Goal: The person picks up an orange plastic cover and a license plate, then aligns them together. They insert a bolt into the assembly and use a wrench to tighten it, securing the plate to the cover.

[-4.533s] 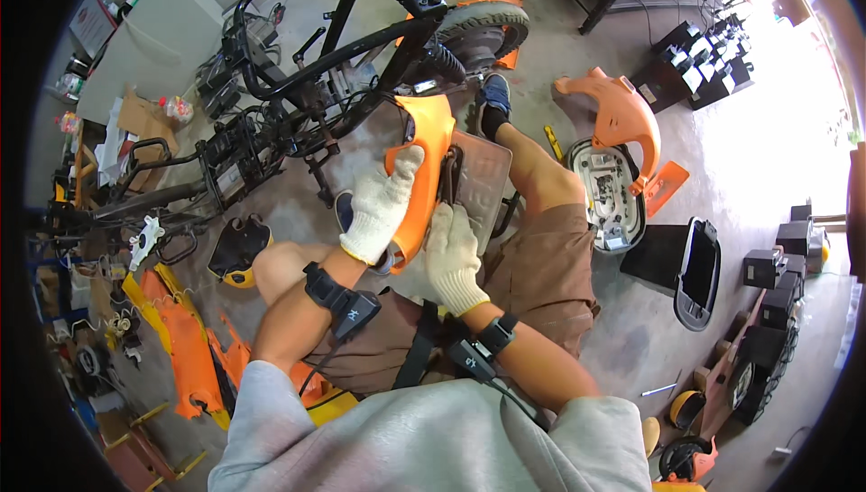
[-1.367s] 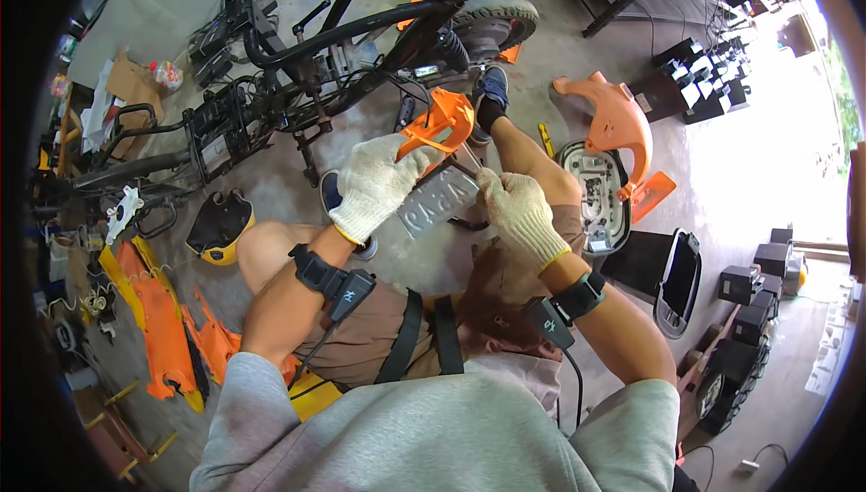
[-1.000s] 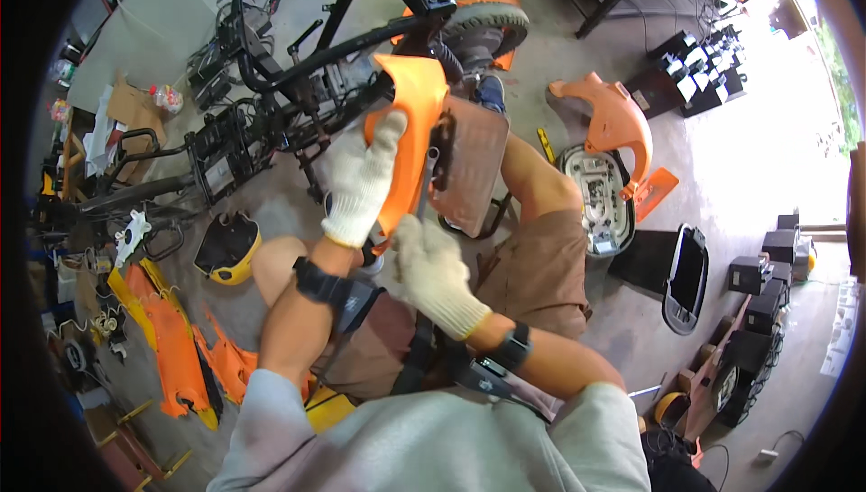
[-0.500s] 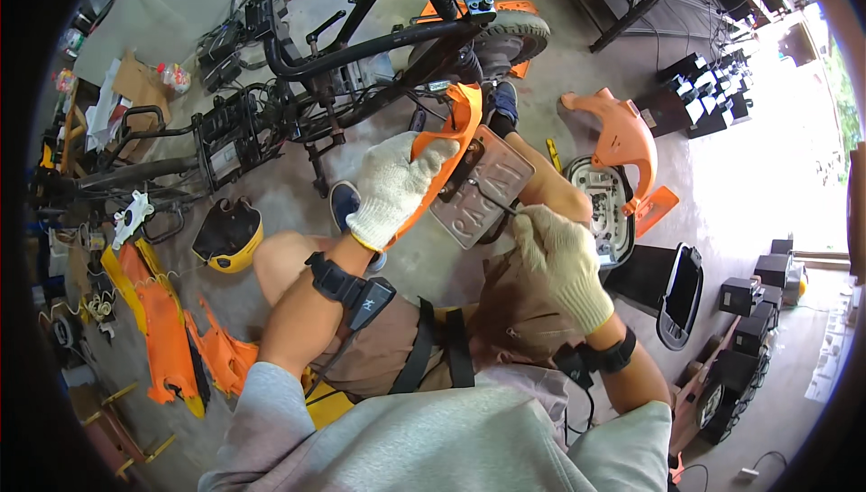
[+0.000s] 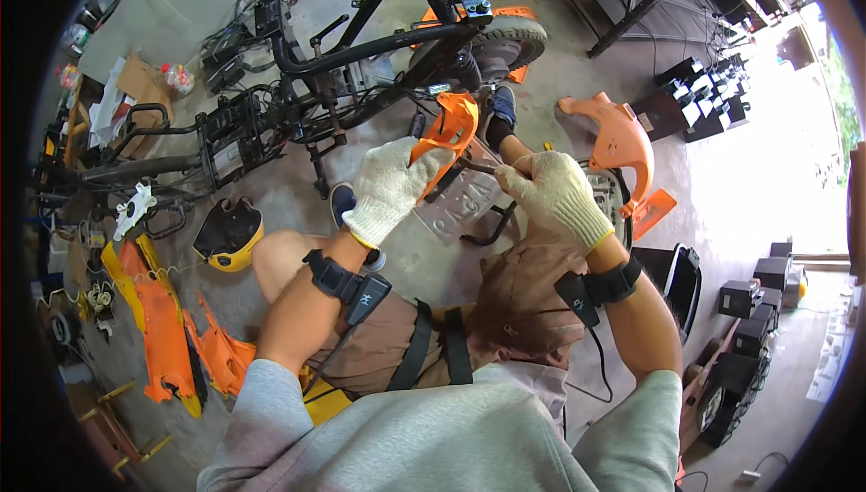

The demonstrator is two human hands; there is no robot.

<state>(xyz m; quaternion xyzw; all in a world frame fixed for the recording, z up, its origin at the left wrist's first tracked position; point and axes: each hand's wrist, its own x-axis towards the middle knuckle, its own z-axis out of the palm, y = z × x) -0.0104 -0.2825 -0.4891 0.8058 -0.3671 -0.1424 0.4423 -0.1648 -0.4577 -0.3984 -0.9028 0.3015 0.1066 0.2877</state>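
Note:
My left hand (image 5: 392, 187), in a white knit glove, is closed around an orange plastic panel (image 5: 457, 120) held above my lap. A metal licence plate (image 5: 463, 210) with raised characters is joined to the panel's lower side. My right hand (image 5: 552, 190), gloved alike, grips a slim dark metal hand tool (image 5: 478, 166). The tool's shaft points left, and its tip meets the panel near the plate's upper edge. Its exact kind is unclear, since the glove covers the other end.
A stripped black motorbike frame (image 5: 361, 50) with a rear wheel (image 5: 505, 45) stands ahead. Orange body panels (image 5: 622, 140) lie at the right and left. A yellow helmet-like shell (image 5: 227, 235), a black bin (image 5: 681, 289) and several dark boxes (image 5: 695, 100) sit on the floor.
My right hand has moved up and slightly left with the tool, closer to the panel. The panel and plate have tilted in my left hand, showing more of the panel's inside.

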